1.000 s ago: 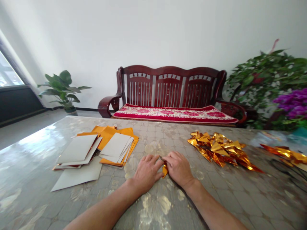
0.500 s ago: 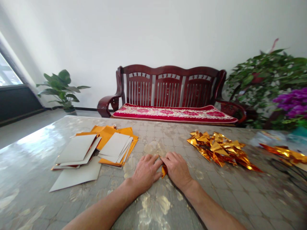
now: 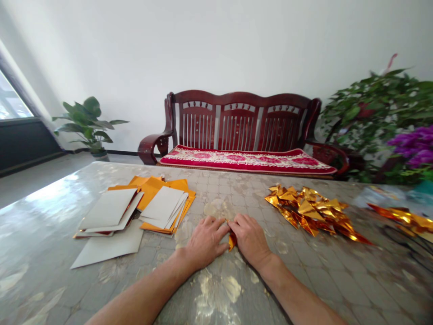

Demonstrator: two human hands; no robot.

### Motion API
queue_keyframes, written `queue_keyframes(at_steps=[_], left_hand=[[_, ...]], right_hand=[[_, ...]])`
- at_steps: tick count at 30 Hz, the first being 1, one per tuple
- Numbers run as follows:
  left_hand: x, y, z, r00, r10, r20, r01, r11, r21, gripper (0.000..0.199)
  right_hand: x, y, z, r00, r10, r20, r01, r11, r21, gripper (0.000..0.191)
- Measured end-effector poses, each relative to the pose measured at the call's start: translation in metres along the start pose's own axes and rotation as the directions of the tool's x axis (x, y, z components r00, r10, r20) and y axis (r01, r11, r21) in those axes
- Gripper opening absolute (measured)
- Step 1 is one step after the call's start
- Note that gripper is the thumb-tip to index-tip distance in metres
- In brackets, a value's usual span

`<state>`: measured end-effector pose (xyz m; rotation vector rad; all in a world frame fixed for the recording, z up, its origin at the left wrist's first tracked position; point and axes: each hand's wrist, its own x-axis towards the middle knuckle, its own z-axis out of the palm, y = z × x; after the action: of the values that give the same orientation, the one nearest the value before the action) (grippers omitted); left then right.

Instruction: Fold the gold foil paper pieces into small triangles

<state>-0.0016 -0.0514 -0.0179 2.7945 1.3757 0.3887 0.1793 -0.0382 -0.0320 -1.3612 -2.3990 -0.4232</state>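
Gold foil (image 3: 232, 241) sits between left hand (image 3: 204, 243) and right hand (image 3: 249, 239).

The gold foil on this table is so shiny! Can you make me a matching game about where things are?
Things:
1. Small gold foil piece
2. Heap of gold foil triangles
3. Orange sheets
4. Red cushion

Places:
A. On the wooden bench
B. Under pale cards
C. Between the left hand and right hand
D. On the table, right of the hands

Pairs: 1-C, 2-D, 3-B, 4-A
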Motion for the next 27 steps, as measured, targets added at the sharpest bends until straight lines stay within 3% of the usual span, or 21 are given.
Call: queue_keyframes(at_steps=[27], left_hand=[[0.0000, -0.0014, -0.0047, 1.000, 0.025, -0.002, -0.025, 0.997, -0.072, 0.038]], right_hand=[[0.0005, 0.0024, 0.0043, 0.997, 0.064, 0.043, -0.068, 0.993, 0.099, 0.013]])
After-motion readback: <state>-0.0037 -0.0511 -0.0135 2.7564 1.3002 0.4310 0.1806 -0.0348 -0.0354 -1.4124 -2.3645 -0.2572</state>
